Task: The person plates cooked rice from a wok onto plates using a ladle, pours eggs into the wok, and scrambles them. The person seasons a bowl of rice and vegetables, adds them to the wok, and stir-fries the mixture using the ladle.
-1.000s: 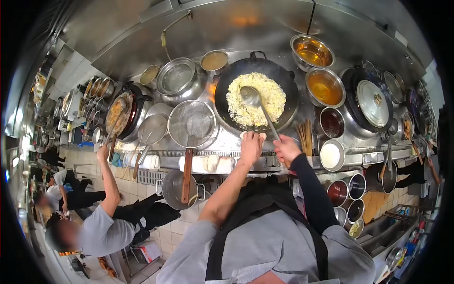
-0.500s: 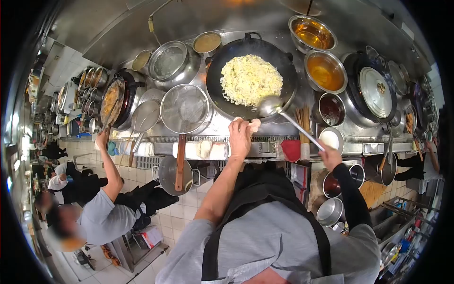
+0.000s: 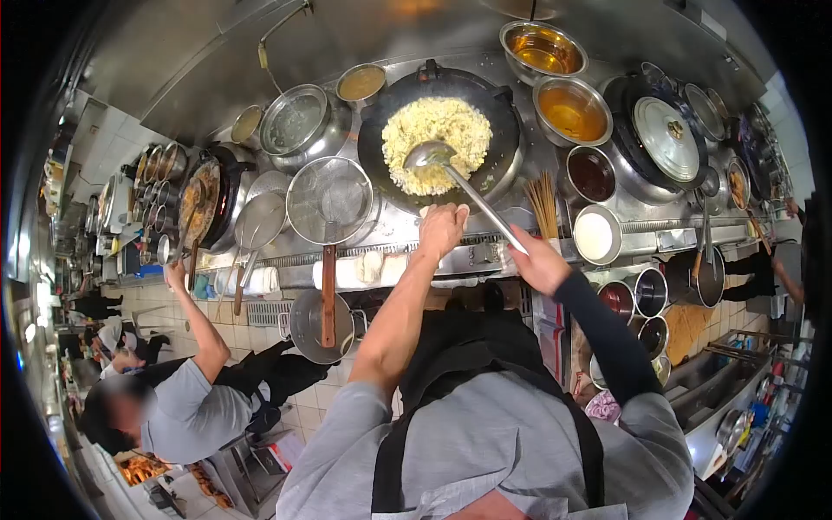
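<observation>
A black wok (image 3: 374, 147) sits on the stove in front of me, with a mound of pale yellow fried rice (image 3: 468, 130) in it. My left hand (image 3: 443, 230) is closed at the wok's near rim, with a bit of pale cloth showing by the fingers. The exact grip is hidden under the hand. My right hand (image 3: 539, 262) is wrapped around the handle end of a long metal ladle (image 3: 472, 191). The ladle's bowl rests on the rice near the middle of the wok, its rounded back facing up.
Right of the wok stand bowls of amber liquid (image 3: 572, 111), a dark sauce pot (image 3: 592, 173), a white-filled bowl (image 3: 598, 236) and a bamboo brush (image 3: 543, 204). Leftward lie a wire strainer (image 3: 329, 199) and a steel pot (image 3: 295, 121). A co-worker (image 3: 199, 412) works at another wok.
The ladle has moved from the wok's near right edge leftward and forward onto the rice. My right hand has come forward and inward. The left hand stays at the rim; the view has shifted slightly.
</observation>
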Tool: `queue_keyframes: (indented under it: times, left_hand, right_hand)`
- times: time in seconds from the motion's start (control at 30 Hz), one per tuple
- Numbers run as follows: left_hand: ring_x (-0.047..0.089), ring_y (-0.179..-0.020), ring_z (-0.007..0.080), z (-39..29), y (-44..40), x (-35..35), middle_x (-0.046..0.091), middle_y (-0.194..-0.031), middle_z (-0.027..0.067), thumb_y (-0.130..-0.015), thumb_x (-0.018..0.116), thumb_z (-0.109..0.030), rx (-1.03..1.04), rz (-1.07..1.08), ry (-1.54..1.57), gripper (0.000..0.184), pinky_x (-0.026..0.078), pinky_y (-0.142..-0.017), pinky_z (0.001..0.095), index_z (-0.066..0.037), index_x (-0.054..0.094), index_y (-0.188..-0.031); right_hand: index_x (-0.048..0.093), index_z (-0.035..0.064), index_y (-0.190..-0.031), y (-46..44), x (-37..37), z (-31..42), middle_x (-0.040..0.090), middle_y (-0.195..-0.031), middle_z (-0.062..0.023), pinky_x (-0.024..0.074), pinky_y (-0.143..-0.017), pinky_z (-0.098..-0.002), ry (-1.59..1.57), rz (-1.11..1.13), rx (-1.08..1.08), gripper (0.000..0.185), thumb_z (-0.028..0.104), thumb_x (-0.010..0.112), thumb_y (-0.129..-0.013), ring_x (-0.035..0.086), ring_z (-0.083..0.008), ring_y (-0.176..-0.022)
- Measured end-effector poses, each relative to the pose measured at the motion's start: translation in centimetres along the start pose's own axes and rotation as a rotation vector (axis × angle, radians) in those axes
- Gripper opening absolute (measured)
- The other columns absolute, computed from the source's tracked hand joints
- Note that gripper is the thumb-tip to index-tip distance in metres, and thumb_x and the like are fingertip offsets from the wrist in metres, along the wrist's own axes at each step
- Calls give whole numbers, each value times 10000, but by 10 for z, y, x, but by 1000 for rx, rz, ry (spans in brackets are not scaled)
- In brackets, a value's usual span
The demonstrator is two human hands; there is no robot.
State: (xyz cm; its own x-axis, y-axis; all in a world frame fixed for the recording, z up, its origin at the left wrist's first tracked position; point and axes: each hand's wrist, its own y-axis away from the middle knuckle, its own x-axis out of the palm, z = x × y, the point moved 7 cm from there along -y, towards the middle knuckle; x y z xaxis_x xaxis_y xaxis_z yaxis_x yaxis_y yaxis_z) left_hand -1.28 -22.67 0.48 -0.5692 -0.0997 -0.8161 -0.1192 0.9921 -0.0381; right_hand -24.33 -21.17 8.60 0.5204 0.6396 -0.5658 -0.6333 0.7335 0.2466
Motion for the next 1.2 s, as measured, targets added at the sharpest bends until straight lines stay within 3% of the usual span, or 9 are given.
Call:
queue_keyframes:
  times: [0.13, 0.3, 0.37, 0.43, 0.53, 0.63, 0.83, 1.03, 1.2]
  left_hand:
    - [635, -857, 432, -70, 43, -112, 701, -873, 224, -1010, 640, -296, 97, -159, 64, 333, 509, -831, 512, -15, 649, -831]
    - [663, -789, 460, -34, 32, -36, 665, -768, 260, -1046, 598, -320, 100, -75, 59, 415, 525, -767, 548, 10, 632, -796]
    - [663, -851, 462, -19, 59, 18, 675, -814, 267, -1067, 554, -349, 93, -47, 75, 417, 526, -786, 555, 7, 642, -867]
    - [649, -916, 467, -12, 91, 34, 683, -880, 270, -1076, 524, -368, 82, -4, 68, 407, 516, -810, 561, -6, 645, -935]
    - [638, -935, 466, -13, 118, 25, 681, -904, 261, -1073, 534, -350, 142, 100, 60, 387, 504, -879, 546, -2, 643, -944]
    - [633, -904, 455, -38, 74, -39, 684, -887, 224, -1057, 565, -345, 221, -10, 98, 377, 498, -878, 521, -16, 640, -889]
    - [621, -889, 457, -11, -1, -24, 688, -856, 227, -1057, 560, -353, 178, 4, 83, 384, 486, -849, 534, -32, 619, -854]
    - [619, -889, 462, 4, -7, 1, 697, -874, 222, -1054, 567, -325, 169, -81, 75, 319, 479, -878, 523, -50, 639, -908]
    - [505, -1205, 369, -6, 6, -4, 641, -1143, 138, -1012, 621, -368, 64, -243, -203, 280, 373, -990, 623, -114, 737, -1022]
  right_hand:
    - [347, 177, -1646, 90, -71, 84, 456, -742, 41, 387, -392, -225, -656, 341, 458, 582, 91, 493, -1089, 425, -57, -446]
    - [592, 49, -1217, 25, -44, -4, 509, -662, 15, 368, -368, -244, -575, 335, 497, 207, 191, 570, -1068, 447, -73, -429]
    - [580, 0, -1326, -15, -21, -31, 513, -673, 7, 355, -358, -289, -529, 47, 455, 325, 191, 570, -1063, 470, -89, -436]
    - [515, -35, -1453, -34, -12, -12, 707, -866, -194, 536, -599, -473, 206, -465, -397, 478, 182, 599, -1035, 674, -317, -620]
    - [477, -28, -1494, 2, -14, 32, 716, -1016, -219, 539, -671, -489, 29, -327, -190, 525, 158, 619, -1024, 680, -361, -667]
    - [406, 10, -1565, 60, -36, 85, 668, -951, -77, 449, -441, -323, -653, -127, 326, 582, 126, 624, -1038, 534, -128, -505]
    - [432, 26, -1536, 25, -59, 131, 499, -808, -8, 366, -419, -209, -1047, -35, 138, 459, 125, 514, -1095, 420, -41, -538]
    - [536, -6, -1288, -109, 68, -39, 482, -801, 2, 377, -421, -223, -2119, 256, 468, 277, 201, 533, -1104, 424, -44, -531]
    - [555, 53, -1189, -99, 17, 38, 496, -731, 1, 358, -390, -248, -746, -68, 289, 194, 213, 575, -1081, 401, -53, -478]
